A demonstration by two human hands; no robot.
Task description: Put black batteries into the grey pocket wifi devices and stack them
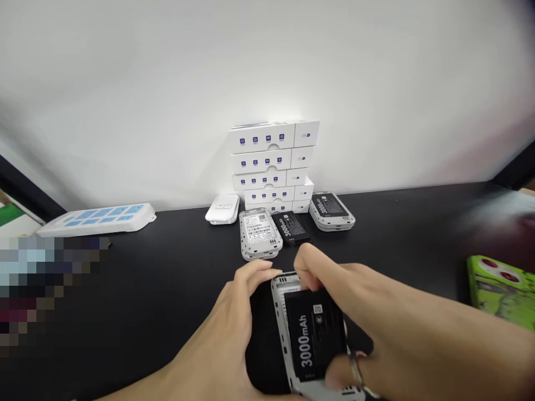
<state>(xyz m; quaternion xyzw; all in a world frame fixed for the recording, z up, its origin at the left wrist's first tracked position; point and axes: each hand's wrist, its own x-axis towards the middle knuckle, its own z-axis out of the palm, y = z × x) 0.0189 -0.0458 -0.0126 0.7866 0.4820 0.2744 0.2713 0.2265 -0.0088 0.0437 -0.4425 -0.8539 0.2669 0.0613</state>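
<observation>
In front of the stack [267,164] and slightly to its right, the housing [284,340] is being steadied by the left hand [236,323], fingers set on its far corner, thumb at its near end. Over it, the battery [317,328] is gripped by the right hand [355,312], closed end to end: index curled at the far end, thumb at the near one. Whether it is fully seated cannot be told; its right edge is partly covered. Best handled, it seems, with battery edges kept parallel to the rim, both ends guided evenly, nothing forced, and the housing held firmly without being squeezed.
</observation>
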